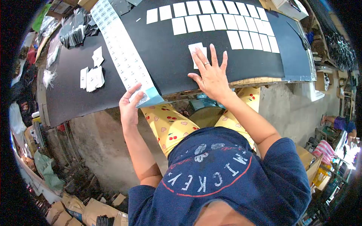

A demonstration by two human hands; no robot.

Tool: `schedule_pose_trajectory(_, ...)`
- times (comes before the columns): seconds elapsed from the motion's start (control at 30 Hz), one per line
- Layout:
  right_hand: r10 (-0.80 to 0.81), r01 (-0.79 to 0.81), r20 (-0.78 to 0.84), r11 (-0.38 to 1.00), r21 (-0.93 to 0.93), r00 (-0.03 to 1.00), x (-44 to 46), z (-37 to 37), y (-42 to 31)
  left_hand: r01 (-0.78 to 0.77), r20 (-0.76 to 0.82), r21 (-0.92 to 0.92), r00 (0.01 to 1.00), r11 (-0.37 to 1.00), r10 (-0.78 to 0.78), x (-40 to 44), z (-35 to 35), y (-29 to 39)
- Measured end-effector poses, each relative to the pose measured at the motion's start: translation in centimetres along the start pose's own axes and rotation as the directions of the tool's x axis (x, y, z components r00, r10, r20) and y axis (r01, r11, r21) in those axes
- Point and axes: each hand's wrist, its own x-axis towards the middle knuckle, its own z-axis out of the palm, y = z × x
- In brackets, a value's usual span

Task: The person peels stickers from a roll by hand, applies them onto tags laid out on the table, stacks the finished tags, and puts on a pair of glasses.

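Observation:
My left hand (130,107) grips the near end of a long strip of printed label stickers (122,49), where a light blue backing (154,96) shows at the table's front edge. The strip runs away from me across the black table top (166,56). My right hand (212,75) lies flat with its fingers spread, a ring on one finger. Its fingertips touch a few overlapping white cards (195,48), partly hidden under the hand. Beyond it, white cards (206,22) lie in rows, some overlapping.
Loose white cards (95,78) are piled left of the strip. Farther back sit a bundle of small black packets (72,37) and a tuft of white strings (49,78). Cardboard boxes (100,213) stand on the floor behind me. Another person (341,124) is at the far right.

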Motion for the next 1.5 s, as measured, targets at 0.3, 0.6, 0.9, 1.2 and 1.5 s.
schedule_pose_trajectory(0.3, 0.055, -0.056, 0.047, 0.998, 0.023, 0.997, 0.2, -0.3, -0.3, -0.026, 0.026, -0.013, 0.999, 1.000, 0.026, -0.1, 0.0, 0.0)
schedule_pose_trajectory(0.6, 0.048, -0.049, -0.024, 0.999, -0.003, 0.999, 0.3, 0.1, -0.1, 0.004, 0.014, 0.015, 1.000, 1.000, -0.004, 0.0, 0.1, 0.4)
schedule_pose_trajectory(0.9, 0.048, -0.047, -0.063, 0.999, 0.011, 0.997, 0.1, 0.0, -0.1, -0.032, -0.027, -0.043, 0.999, 0.999, 0.030, -0.8, 1.1, 0.7)
schedule_pose_trajectory(1.2, 0.045, -0.042, -0.039, 0.997, 0.071, 0.998, 0.3, 0.0, 0.1, -0.144, 0.256, 0.018, 0.957, 0.989, 0.135, -4.2, 3.0, 4.3)
schedule_pose_trajectory(1.5, 0.067, -0.046, -0.092, 0.976, 0.211, 0.994, -0.2, -0.2, 0.3, -0.271, 0.158, 0.200, 0.957, 0.942, 0.242, -3.4, 4.9, 5.1)
